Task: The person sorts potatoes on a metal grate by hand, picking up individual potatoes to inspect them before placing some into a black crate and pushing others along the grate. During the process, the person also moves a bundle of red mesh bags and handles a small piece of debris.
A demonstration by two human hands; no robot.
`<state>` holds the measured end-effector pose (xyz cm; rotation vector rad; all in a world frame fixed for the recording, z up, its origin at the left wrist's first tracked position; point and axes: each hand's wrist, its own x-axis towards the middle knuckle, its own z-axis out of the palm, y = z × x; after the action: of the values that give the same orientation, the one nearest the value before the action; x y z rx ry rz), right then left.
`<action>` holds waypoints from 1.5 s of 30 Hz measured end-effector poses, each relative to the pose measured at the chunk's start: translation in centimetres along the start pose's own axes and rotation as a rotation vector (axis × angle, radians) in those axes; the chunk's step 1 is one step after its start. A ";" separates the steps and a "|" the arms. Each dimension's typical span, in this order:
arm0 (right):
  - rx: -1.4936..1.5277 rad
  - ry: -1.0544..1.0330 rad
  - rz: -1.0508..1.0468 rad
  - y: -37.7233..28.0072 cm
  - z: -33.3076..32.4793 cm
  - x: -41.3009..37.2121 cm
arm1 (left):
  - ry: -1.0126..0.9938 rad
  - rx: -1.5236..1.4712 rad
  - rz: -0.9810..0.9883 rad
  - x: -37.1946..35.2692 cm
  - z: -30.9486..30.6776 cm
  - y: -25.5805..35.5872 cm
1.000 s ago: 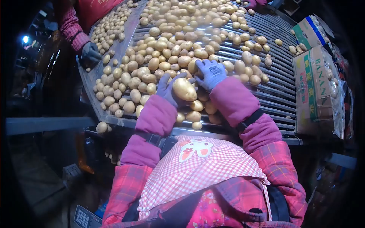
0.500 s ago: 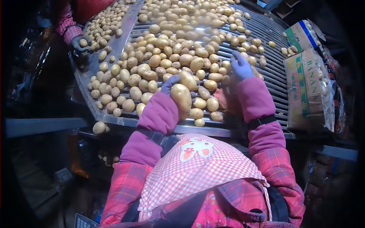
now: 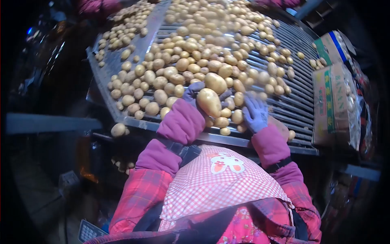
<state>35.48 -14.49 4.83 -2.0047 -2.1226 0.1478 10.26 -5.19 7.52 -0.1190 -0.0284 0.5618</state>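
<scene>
Potatoes (image 3: 174, 77) lie spread over a slatted metal table (image 3: 302, 97). My left hand (image 3: 194, 92), in a purple-grey glove, is wrapped round large potatoes (image 3: 209, 102), two of which show above the fingers near the front edge. My right hand (image 3: 255, 113), gloved in light purple, lies with its fingers stretched forward beside the loose potatoes and holds nothing visible. A reddish object (image 3: 278, 127), partly hidden by the right sleeve, is just right of that hand, with a small potato (image 3: 291, 134) by it.
Cardboard boxes (image 3: 325, 105) stand at the table's right side. Smaller potatoes (image 3: 130, 24) lie in a side section at the back left. Sleeves of other people show at the top left and top right. One potato (image 3: 118, 129) sits outside the front left edge.
My right hand has come down toward the front edge. My left hand still holds the large potatoes. The other person's gloved hand at the left is out of view. The whole view has shifted slightly.
</scene>
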 end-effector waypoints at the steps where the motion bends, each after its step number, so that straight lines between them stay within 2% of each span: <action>1: -0.003 0.028 0.017 0.4 0.5 0.0 | 0.129 0.112 0.081 -0.3 0.0 0.4; 2: -0.002 0.054 0.027 0.7 0.8 0.0 | 0.027 0.044 0.056 -1.2 1.1 0.5; 4: -0.071 0.083 -0.007 0.3 0.4 0.1 | -0.004 0.178 0.088 -2.0 -0.1 2.1; 5: -0.040 0.103 -0.051 0.8 0.6 0.3 | 0.168 0.224 0.150 -2.7 -1.0 2.9; 6: -0.003 0.116 -0.101 1.3 1.1 0.6 | 0.223 0.102 0.262 -4.2 -0.4 3.0; 8: -0.052 0.167 -0.183 1.9 1.7 0.8 | 0.221 0.114 0.427 -9.0 2.1 3.6; 9: -0.085 0.177 -0.196 2.1 2.0 0.8 | 0.144 0.215 0.555 -11.1 2.3 4.6; 10: -0.126 0.191 -0.197 1.9 1.7 0.9 | -0.033 0.707 0.760 -13.9 2.1 5.8; 12: -0.169 0.174 -0.214 1.9 1.7 1.3 | 0.431 1.373 1.262 -19.3 5.6 5.5; 14: -0.163 0.195 -0.272 2.3 1.8 1.5 | 0.252 0.135 1.251 -24.8 6.3 5.5; 16: -0.153 0.216 -0.275 2.8 2.4 1.6 | 0.514 0.172 1.361 -30.9 3.9 5.1; 17: -0.209 0.187 -0.198 1.3 1.8 1.4 | 0.555 0.118 1.411 -32.4 2.9 4.4; 20: -0.225 0.171 -0.230 1.9 1.9 1.7 | 0.598 -0.074 1.447 -35.5 -0.3 2.8; 22: -0.233 0.198 -0.305 1.8 1.7 2.0 | 0.586 -0.072 1.437 -36.9 -2.0 2.0; 25: -0.267 0.149 -0.326 2.2 1.7 2.2 | 0.618 -0.063 1.494 -37.8 -4.4 1.1; 27: -0.280 0.138 -0.318 1.9 1.6 2.1 | 0.559 -0.049 1.461 -38.5 -6.1 0.6; 28: -0.285 0.141 -0.319 2.0 1.7 2.1 | 0.611 -0.036 1.466 -38.4 -6.4 -0.1; 30: -0.310 0.144 -0.316 2.3 1.9 2.2 | 0.647 -0.199 1.372 -38.8 -10.0 -1.2; 32: -0.327 0.169 -0.360 2.2 1.8 2.2 | 0.672 -0.192 1.265 -39.6 -15.6 -2.9; 34: -0.322 0.173 -0.362 2.0 1.8 2.2 | 0.734 -0.340 1.221 -38.6 -16.9 -5.2; 35: -0.320 0.159 -0.346 1.8 1.8 2.2 | 0.893 -0.222 1.233 -38.5 -16.0 -6.0; 38: -0.309 0.162 -0.334 1.5 1.7 2.4 | 0.937 -0.308 1.152 -39.4 -15.1 -4.5; 39: -0.306 0.174 -0.347 1.8 1.8 2.4 | 0.847 -0.091 1.213 -39.5 -14.7 -3.1; 40: -0.301 0.187 -0.358 2.0 2.0 2.3 | 0.958 -0.067 1.231 -39.5 -14.1 -1.5; 45: -0.321 0.193 -0.285 2.7 2.1 2.0 | 0.773 0.083 1.249 -37.5 -6.2 10.2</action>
<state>37.51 -12.15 2.37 -1.7512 -2.3889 -0.4393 -26.50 -17.32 0.32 -0.2663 0.8754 1.7239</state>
